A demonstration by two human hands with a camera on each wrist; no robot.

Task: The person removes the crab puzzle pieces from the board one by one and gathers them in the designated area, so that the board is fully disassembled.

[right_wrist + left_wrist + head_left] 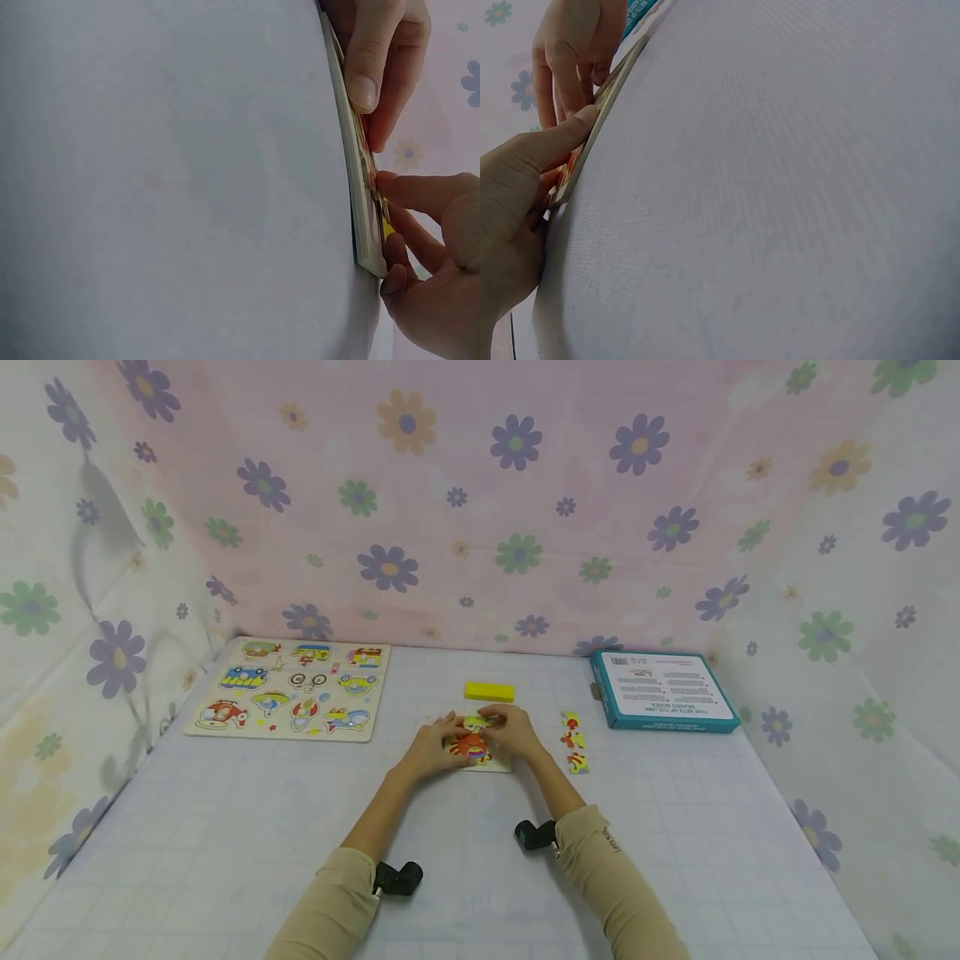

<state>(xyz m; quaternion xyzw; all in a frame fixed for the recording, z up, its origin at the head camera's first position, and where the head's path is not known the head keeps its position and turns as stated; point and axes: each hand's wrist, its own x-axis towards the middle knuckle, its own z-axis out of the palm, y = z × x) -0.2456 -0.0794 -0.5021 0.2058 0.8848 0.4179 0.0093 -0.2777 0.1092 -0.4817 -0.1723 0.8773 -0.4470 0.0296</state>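
Note:
A small jigsaw puzzle board point(501, 767) lies on the table in front of me, with a red, yellow and white picture partly filled in. My left hand point(431, 750) holds its left side, the thumb point(577, 129) on the near edge and the fingers farther up the picture. Over the upper right part, my right hand point(513, 732) pinches a small puzzle piece point(386, 212) between thumb and fingers, low over the board. The fingers hide most of that piece. To the right, several loose puzzle pieces point(573, 740) lie in a column.
A yellow block point(489, 692) sits just behind the board. At the back left lies a wooden vehicle puzzle point(345, 697). A teal and white box point(666, 690) lies at the back right. Flowered cloth point(465, 510) hangs around the white table point(262, 843).

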